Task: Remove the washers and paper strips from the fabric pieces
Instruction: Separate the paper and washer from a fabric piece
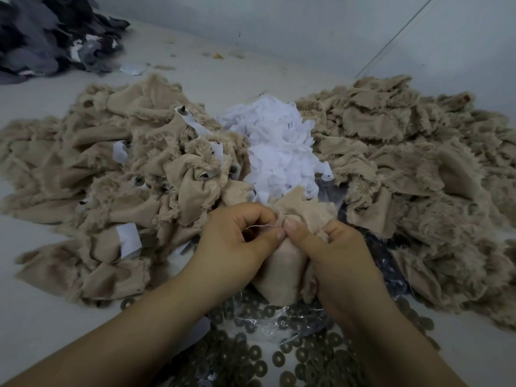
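the step looks like pulling the fastening loose from one fabric piece [282,263], held near centre over the washers [279,356]. best to keep the cloth bunched tight and draw the thread [258,226] straight out, so the washer drops near and the strip can go to the far paper heap [279,146]. the left hand [237,238] has its fingers curled, pinching the thread and cloth edge. the right hand [335,255] grips the bundle, thumb pressed on top. undone pieces [111,174] lie left, cleared ones [418,163] right.
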Demonstrator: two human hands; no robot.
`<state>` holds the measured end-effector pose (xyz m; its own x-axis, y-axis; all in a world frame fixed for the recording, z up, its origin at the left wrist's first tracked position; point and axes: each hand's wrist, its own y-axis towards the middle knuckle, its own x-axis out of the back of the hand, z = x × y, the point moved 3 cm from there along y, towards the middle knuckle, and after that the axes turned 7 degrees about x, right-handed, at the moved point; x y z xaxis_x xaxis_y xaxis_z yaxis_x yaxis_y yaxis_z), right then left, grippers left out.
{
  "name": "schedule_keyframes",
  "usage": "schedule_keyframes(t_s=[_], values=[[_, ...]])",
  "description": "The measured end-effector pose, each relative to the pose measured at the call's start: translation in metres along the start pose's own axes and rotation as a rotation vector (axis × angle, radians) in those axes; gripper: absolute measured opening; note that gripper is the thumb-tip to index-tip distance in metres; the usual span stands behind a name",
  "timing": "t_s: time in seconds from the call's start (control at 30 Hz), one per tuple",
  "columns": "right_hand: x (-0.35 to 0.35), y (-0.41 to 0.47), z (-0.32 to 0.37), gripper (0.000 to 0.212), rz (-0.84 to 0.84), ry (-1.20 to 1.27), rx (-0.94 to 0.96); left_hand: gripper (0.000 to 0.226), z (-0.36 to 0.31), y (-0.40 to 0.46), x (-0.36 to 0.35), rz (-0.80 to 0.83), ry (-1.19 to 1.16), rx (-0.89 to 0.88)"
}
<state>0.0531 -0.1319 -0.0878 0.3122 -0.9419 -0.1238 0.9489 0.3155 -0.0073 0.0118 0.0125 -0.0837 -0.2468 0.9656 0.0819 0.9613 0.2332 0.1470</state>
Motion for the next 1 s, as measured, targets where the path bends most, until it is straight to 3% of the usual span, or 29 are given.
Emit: schedule_keyframes(t_s=[0.1,0.27,0.5,0.67,1.0], values=[[-0.0017,0.0013,-0.0014,0.028,-0.004,0.199,-0.091,0.011,0.0031,0.0023,0.0016,0.006,-0.144,0.086],[-0.0030,0.0006,-0.0014,0.025,-0.031,0.226,-0.104,0.009,0.0058,0.0005,0.0000,-0.011,-0.265,0.122],[-0.0028,0.0010,0.0005,0.024,-0.048,0.258,-0.098,0.008,0.0066,-0.0017,-0.0021,-0.047,-0.243,0.114],[-0.0026,0.0014,0.0003,0.023,-0.038,0.266,-0.115,0.019,0.0062,-0.0025,-0.0024,-0.078,-0.189,0.111],[0.0006,0.0002,0.0029,0.025,-0.029,0.166,-0.023,0.012,0.0032,-0.0050,-0.0049,-0.107,-0.091,0.048]])
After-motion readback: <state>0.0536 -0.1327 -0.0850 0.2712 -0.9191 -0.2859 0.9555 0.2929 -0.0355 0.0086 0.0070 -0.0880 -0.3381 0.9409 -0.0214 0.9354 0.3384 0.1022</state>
